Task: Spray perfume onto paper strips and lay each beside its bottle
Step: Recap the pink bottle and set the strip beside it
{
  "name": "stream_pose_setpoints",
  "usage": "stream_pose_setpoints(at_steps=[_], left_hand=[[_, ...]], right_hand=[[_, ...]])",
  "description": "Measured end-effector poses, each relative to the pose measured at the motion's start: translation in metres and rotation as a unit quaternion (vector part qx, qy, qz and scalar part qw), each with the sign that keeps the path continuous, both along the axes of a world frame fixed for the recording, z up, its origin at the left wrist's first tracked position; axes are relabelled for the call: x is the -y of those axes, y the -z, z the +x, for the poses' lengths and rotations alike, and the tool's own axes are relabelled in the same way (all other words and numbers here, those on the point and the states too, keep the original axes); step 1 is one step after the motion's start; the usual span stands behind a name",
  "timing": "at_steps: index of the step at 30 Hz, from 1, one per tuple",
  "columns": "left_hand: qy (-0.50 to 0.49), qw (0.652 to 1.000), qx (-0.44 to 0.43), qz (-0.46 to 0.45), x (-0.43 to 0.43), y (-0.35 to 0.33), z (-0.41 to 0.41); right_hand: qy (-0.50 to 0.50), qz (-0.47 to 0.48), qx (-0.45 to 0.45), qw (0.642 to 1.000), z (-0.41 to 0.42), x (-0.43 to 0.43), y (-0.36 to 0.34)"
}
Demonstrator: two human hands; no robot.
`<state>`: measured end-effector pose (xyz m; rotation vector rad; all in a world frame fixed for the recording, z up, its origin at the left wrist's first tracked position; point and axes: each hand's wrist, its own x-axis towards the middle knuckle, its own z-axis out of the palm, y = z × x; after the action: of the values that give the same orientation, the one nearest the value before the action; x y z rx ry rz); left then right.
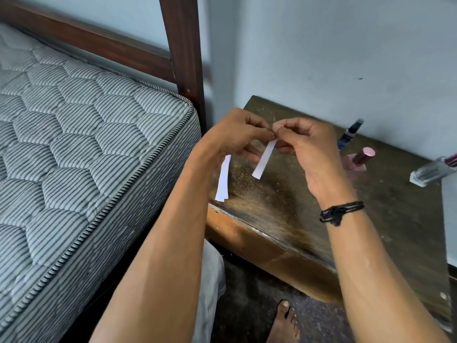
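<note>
My left hand (pixel 235 134) and my right hand (pixel 304 147) meet fingertip to fingertip above the dark wooden table (pixel 321 194). One white paper strip (pixel 264 159) hangs from where the fingertips pinch; both hands touch its top. A small bunch of white strips (pixel 223 179) hangs below my left palm, held in that hand. Three perfume bottles stand at the table's right: a dark blue one (pixel 350 133) by the wall, a pink one (pixel 358 158) in front of it, and a clear one (pixel 432 169) at the right edge.
A striped quilted mattress (pixel 74 144) on a dark wooden bed frame (pixel 183 58) fills the left. The table stands against a pale wall (pixel 321 45). My bare foot (pixel 284 323) rests on the dark floor below the table's front edge.
</note>
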<state>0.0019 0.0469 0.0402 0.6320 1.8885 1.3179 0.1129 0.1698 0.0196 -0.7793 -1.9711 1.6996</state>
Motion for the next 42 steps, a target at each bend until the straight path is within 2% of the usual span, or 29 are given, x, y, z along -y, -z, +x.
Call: stream_pose_setpoints(at_steps=[3, 6, 9, 14, 17, 21, 25, 32, 42], left_hand=[[-0.036, 0.999, 0.005, -0.013, 0.000, 0.004, -0.006], [-0.117, 0.993, 0.012, -0.017, 0.001, 0.008, -0.010], [-0.189, 0.982, 0.015, -0.002, 0.004, 0.010, -0.016], [-0.216, 0.975, -0.039, -0.015, 0.007, 0.017, -0.026], [-0.191, 0.976, -0.098, -0.038, 0.008, 0.024, -0.029], [-0.058, 0.973, -0.180, -0.132, 0.005, 0.027, -0.023], [0.020, 0.934, -0.268, -0.234, 0.001, 0.031, -0.018], [0.087, 0.917, -0.278, -0.273, 0.000, 0.033, -0.014], [0.084, 0.916, -0.273, -0.280, -0.003, 0.034, -0.013]], right_hand=[[0.013, -0.052, -0.002, 0.999, -0.013, -0.008, 0.010], [0.037, -0.058, 0.013, 0.998, -0.030, -0.019, 0.021], [0.047, -0.036, 0.042, 0.997, -0.047, -0.030, 0.030], [0.051, 0.034, 0.068, 0.996, -0.070, -0.043, 0.047], [0.060, 0.080, 0.089, 0.991, -0.081, -0.050, 0.053], [0.064, 0.123, 0.114, 0.984, -0.089, -0.056, 0.062], [0.067, 0.139, 0.124, 0.980, -0.092, -0.061, 0.067], [0.071, 0.169, 0.115, 0.976, -0.092, -0.063, 0.073], [0.084, 0.200, 0.117, 0.969, -0.090, -0.061, 0.075]])
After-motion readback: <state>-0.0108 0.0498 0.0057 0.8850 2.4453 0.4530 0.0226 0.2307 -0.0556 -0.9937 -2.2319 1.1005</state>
